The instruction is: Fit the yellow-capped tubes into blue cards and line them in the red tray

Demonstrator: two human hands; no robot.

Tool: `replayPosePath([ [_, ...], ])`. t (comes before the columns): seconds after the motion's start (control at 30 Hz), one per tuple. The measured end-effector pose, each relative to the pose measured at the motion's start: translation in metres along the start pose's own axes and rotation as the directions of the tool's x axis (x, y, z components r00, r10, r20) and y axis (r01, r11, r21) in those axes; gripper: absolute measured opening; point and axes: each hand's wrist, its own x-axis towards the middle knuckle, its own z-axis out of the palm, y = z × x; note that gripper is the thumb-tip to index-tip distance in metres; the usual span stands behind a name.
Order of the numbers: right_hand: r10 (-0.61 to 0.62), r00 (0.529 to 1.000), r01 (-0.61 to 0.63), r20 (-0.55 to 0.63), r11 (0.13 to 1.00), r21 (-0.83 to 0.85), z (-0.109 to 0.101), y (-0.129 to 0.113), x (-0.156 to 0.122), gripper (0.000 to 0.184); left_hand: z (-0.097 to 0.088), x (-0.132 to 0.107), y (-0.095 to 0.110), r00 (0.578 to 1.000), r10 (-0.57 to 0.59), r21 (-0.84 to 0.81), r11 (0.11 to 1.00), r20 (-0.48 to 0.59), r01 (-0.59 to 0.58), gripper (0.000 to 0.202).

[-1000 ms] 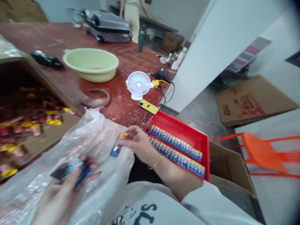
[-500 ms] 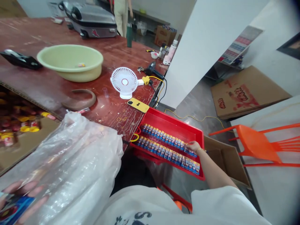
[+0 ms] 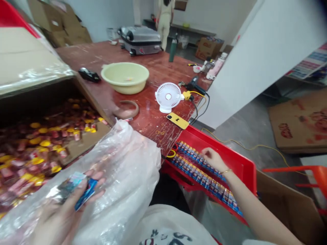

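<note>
My left hand (image 3: 63, 207) lies on a crumpled clear plastic bag (image 3: 120, 180) at the lower left. Its fingers are closed on a small stack of blue and silver packets (image 3: 76, 189). My right hand (image 3: 213, 159) reaches into a red tray (image 3: 230, 158) beside the table edge. It rests on two rows of small blue-labelled bottles (image 3: 196, 168), fingers curled on the upper row; what they grip is hidden. An open cardboard box (image 3: 38, 136) full of small yellow-capped bottles stands at the left.
On the red-brown table (image 3: 158, 71) are a pale green basin (image 3: 125, 76), a white desk fan (image 3: 167, 97), a yellow phone (image 3: 177, 120), a tape dispenser (image 3: 88, 75) and a grey suitcase (image 3: 140, 39). A person (image 3: 165, 18) stands at the back. An orange chair (image 3: 316, 177) is at right.
My left hand has come up into view with the packets. My right hand has shifted along the bottle rows in the tray. The camera has turned left, showing the box.
</note>
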Motion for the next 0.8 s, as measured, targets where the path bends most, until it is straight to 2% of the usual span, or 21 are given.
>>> replayPosePath([
  [0.03,-0.131,0.989,0.129,0.066,0.991,0.025,0.014,-0.031,0.002,0.006,-0.002,-0.004,0.001,1.000,0.003,-0.035,0.999,0.010,-0.003,0.033],
  [0.07,-0.258,0.957,0.254,0.131,0.966,0.052,0.028,-0.063,0.002,0.006,-0.005,-0.007,0.001,1.000,0.004,-0.063,0.998,0.015,-0.003,0.031],
  [0.13,-0.476,0.846,0.465,0.241,0.879,0.103,0.050,-0.125,-0.003,0.007,-0.011,-0.010,0.001,1.000,0.009,-0.095,0.995,-0.008,-0.010,0.034],
  [0.23,-0.684,0.653,0.680,0.326,0.718,0.146,0.068,-0.201,-0.014,0.007,-0.019,-0.009,0.000,0.999,0.030,-0.119,0.992,-0.030,-0.034,0.038],
  [0.33,-0.837,0.441,0.852,0.323,0.504,0.142,0.073,-0.251,-0.026,0.009,-0.024,-0.007,-0.005,1.000,0.020,-0.162,0.987,-0.023,-0.024,0.039],
  [0.4,-0.892,0.332,0.911,0.306,0.388,0.143,0.072,-0.270,-0.035,0.009,-0.027,-0.008,-0.009,1.000,0.024,-0.191,0.981,-0.015,-0.026,0.040],
  [0.47,-0.915,0.295,0.918,0.275,0.351,0.182,0.069,-0.280,-0.043,0.011,-0.031,-0.009,-0.015,0.999,0.048,-0.204,0.978,0.008,-0.045,0.041],
  [0.6,-0.923,0.311,0.889,0.227,0.367,0.275,0.078,-0.292,-0.035,0.016,-0.043,-0.006,-0.022,0.992,0.060,-0.222,0.975,0.112,-0.034,0.045],
  [0.7,-0.890,0.306,0.863,0.337,0.409,0.297,0.111,-0.321,-0.010,0.010,-0.051,-0.003,-0.024,0.990,0.085,-0.242,0.969,0.116,-0.055,0.042],
  [0.73,-0.864,0.324,0.851,0.385,0.444,0.280,0.127,-0.336,0.000,0.009,-0.053,-0.003,-0.024,0.990,0.089,-0.245,0.968,0.109,-0.060,0.041],
  [0.8,-0.797,0.407,0.820,0.445,0.534,0.205,0.166,-0.370,0.021,0.011,-0.054,-0.004,-0.025,0.992,0.083,-0.249,0.967,0.093,-0.058,0.043],
])
